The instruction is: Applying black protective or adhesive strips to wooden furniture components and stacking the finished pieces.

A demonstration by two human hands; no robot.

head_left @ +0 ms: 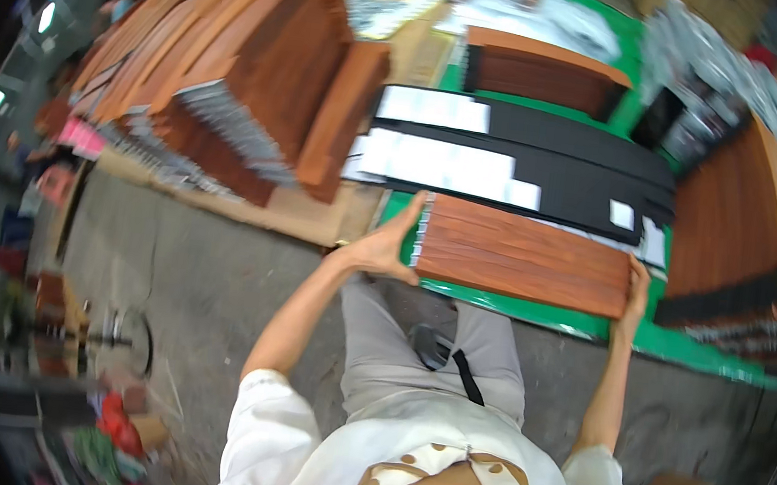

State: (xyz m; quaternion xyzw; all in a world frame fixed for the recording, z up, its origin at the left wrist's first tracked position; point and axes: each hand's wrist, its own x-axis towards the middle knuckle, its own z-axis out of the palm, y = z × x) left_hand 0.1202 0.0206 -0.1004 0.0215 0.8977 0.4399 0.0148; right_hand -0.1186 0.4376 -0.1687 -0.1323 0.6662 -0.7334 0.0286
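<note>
A reddish-brown wood-grain board (526, 256) lies crosswise in front of me, at the near edge of the green-covered table. Its left end shows a row of small pale marks or fittings. At that end my left hand (383, 245) spans the board, fingers at the far corner and thumb at the near one. My right hand (633, 290) grips the opposite end, with part of its fingers hidden by the board. Just beyond lie long black panels (577, 183) with white paper sheets (441, 162) on them.
Tall stacks of brown boards stand at the left (264, 75) and right (745, 226). Another wood-grain piece (542, 76) rests on the green table cover (534, 309) at the back. Clear plastic wrapping (696, 67) is heaped at the far right. Grey floor (203, 269) shows below the table.
</note>
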